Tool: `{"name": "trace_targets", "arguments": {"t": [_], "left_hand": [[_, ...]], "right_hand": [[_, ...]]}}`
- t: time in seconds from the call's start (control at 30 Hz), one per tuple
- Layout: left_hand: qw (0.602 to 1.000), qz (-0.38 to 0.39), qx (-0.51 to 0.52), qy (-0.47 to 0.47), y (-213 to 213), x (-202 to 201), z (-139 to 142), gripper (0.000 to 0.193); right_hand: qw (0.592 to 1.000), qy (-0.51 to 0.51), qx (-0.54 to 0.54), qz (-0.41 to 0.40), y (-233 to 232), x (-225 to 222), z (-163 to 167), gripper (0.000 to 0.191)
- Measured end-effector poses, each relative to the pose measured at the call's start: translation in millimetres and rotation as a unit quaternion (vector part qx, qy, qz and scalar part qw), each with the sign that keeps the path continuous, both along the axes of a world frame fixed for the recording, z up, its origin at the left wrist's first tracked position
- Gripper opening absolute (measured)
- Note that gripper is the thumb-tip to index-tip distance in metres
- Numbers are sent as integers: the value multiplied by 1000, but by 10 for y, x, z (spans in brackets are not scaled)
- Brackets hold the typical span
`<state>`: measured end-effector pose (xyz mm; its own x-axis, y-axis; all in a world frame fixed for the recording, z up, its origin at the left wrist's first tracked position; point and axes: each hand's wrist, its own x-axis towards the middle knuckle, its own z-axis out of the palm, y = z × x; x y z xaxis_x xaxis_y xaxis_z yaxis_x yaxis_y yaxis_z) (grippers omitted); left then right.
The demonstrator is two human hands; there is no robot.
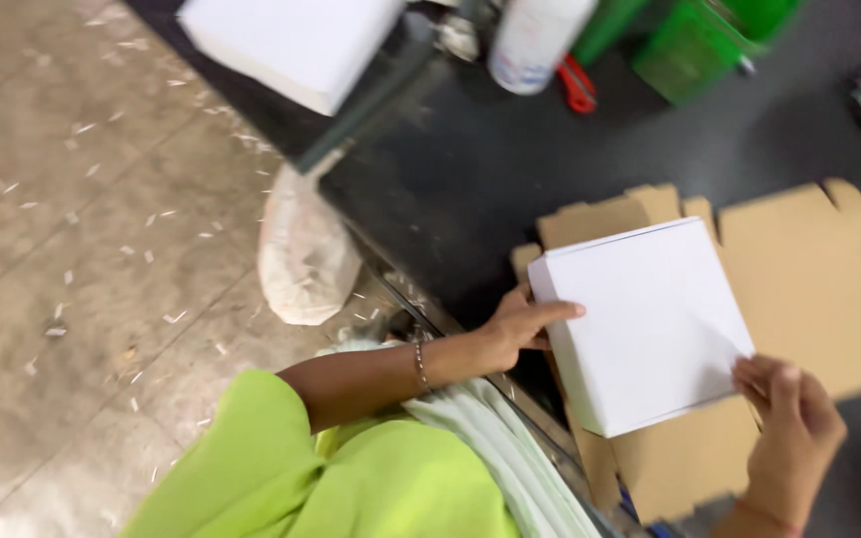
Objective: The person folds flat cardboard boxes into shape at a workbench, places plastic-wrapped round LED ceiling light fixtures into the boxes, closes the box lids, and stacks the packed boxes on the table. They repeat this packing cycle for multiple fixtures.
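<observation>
Landmark: the flat brown cardboard sheet (809, 279), a die-cut blank with flaps, lying on the dark table (470, 169).

White box (650, 324) sits on top of the cardboard sheet, over its near-left part. It's tilted, one corner pointing toward your body, top face plain white, thin side wall visible along its left edge.

Your left hand (522, 324) is on the box's left edge, just off the cardboard sheet's left side. Fingers (560, 311) extended and mostly flat over the top face, thumb side tucked at the edge. Looks like a light hold on the edge, not a closed fist; can't tell how firm the grip is. Bracelet (419, 364) on that wrist.

Your right hand (789, 418) is at the box's near-right corner, over the cardboard sheet's near part. Fingers curled, tips pinching the corner of the box. Half closed on it.

Both hands touch the box, one on each side.

Away from the cardboard sheet:
- Far left of it, at the table corner: a stack of white boxes or sheets (291, 45).
- Beyond it, at the table's far side: white bottle (535, 40), red-handled scissors (578, 85) just beside the bottle, green crate (710, 40) to their right.
- Left of it, down on the floor against the table edge: a stuffed pale plastic bag (301, 254).
- Floor (82, 219) further left is tiled, littered with small white paper scraps.

Frame is motion-blurred, so fine detail on the box's edges is unclear.
</observation>
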<state>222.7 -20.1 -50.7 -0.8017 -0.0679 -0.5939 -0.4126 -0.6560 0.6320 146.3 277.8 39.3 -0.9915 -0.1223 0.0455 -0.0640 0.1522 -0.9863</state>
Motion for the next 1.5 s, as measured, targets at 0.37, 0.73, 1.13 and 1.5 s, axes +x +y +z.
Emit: {"name": "trace_targets", "arguments": {"t": [0.37,0.73,1.13,1.5], "left_hand": [[792,502,-241,252,-3126,390,379,75],[700,608,-362,93,-4239,-224,184,94],[734,581,-272,223,-4287,-598,258,92],[698,547,-441,137,-4790,-958,8,63]], "right_hand": [[1000,10,-25,3,-381,-279,-293,21],[999,14,37,21,-1264,-229,109,20],[996,-48,49,-55,-1074,43,-31,19],[993,-68,72,-66,-681,231,-213,21]]}}
